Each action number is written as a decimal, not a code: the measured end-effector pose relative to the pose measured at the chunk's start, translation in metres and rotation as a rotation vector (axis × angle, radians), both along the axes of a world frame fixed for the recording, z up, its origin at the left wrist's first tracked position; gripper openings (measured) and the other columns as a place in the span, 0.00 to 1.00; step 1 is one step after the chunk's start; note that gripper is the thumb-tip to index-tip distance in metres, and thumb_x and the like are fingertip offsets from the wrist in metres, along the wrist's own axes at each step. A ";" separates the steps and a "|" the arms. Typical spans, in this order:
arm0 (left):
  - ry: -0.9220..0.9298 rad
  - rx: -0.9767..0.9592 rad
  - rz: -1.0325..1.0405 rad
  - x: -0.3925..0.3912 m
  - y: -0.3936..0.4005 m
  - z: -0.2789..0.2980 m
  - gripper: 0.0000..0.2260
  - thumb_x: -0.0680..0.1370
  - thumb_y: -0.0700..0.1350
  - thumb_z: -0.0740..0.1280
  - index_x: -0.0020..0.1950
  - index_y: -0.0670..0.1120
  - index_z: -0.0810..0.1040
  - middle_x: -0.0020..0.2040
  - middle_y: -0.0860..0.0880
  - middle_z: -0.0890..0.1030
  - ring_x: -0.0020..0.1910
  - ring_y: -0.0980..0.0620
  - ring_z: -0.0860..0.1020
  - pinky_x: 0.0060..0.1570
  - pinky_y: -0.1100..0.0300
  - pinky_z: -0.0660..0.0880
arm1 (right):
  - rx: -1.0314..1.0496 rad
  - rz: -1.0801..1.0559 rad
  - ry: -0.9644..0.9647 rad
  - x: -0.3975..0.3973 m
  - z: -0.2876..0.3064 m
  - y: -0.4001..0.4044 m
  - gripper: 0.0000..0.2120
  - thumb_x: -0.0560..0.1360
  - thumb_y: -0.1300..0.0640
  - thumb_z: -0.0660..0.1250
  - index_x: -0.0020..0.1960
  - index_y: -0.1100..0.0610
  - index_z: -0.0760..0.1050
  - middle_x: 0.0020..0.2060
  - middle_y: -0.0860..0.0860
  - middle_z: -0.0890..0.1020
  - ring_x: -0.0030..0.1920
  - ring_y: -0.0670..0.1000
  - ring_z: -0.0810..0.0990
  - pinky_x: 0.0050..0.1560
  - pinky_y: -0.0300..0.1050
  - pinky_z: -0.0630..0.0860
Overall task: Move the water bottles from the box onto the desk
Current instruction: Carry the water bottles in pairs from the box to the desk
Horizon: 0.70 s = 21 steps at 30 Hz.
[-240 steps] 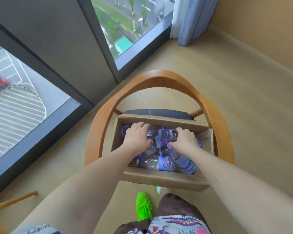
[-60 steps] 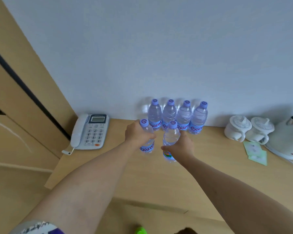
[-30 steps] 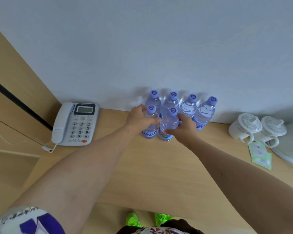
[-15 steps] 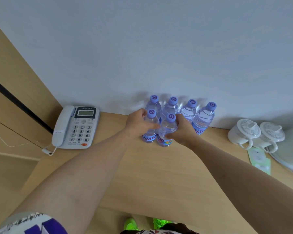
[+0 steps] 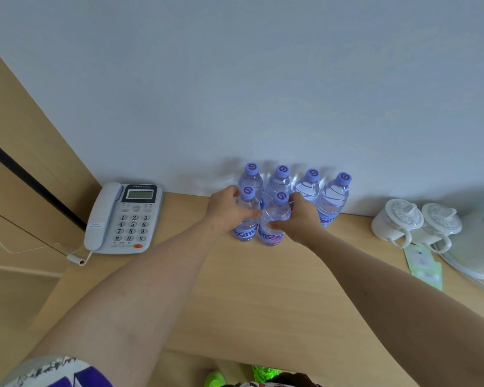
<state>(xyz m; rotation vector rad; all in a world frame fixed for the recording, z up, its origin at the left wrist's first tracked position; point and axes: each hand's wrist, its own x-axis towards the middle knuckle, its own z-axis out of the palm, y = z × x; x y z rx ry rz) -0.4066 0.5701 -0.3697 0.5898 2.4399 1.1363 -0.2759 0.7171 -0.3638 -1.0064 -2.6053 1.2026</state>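
Several clear water bottles with purple caps stand upright on the wooden desk (image 5: 252, 289). A back row (image 5: 333, 199) lines the white wall. In front of it stand two more, side by side and touching. My left hand (image 5: 225, 209) is wrapped around the front left bottle (image 5: 246, 216). My right hand (image 5: 302, 217) grips the front right bottle (image 5: 274, 219). Both bottles rest with their bases on the desk. The box is out of view.
A grey desk phone (image 5: 123, 217) with a cord sits at the left. Two white lidded cups (image 5: 415, 223), green sachets (image 5: 425, 265) and a white kettle (image 5: 481, 247) stand at the right. The wall runs right behind the bottles.
Eight seconds ago both hands were in the box on the chair. Since two seconds ago the two held bottles came down onto the desk in front of the back row.
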 end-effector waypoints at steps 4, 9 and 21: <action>0.008 -0.006 -0.017 0.001 0.000 0.001 0.22 0.60 0.59 0.82 0.45 0.53 0.76 0.39 0.60 0.78 0.36 0.64 0.74 0.30 0.68 0.65 | -0.026 0.009 0.005 -0.003 0.004 0.001 0.31 0.66 0.60 0.78 0.64 0.56 0.68 0.54 0.53 0.78 0.48 0.53 0.77 0.32 0.39 0.71; 0.002 0.006 -0.029 0.000 0.000 0.003 0.21 0.60 0.56 0.82 0.43 0.55 0.75 0.38 0.60 0.77 0.35 0.64 0.74 0.27 0.72 0.64 | 0.027 0.040 -0.023 -0.004 0.006 -0.001 0.29 0.63 0.55 0.80 0.58 0.56 0.69 0.49 0.53 0.77 0.49 0.54 0.76 0.40 0.46 0.73; -0.007 0.002 -0.050 -0.003 0.000 0.002 0.21 0.60 0.55 0.83 0.44 0.54 0.76 0.40 0.60 0.78 0.37 0.64 0.75 0.31 0.68 0.65 | 0.051 0.029 -0.069 -0.006 0.008 -0.002 0.26 0.64 0.53 0.79 0.53 0.55 0.68 0.43 0.50 0.76 0.46 0.54 0.76 0.38 0.46 0.74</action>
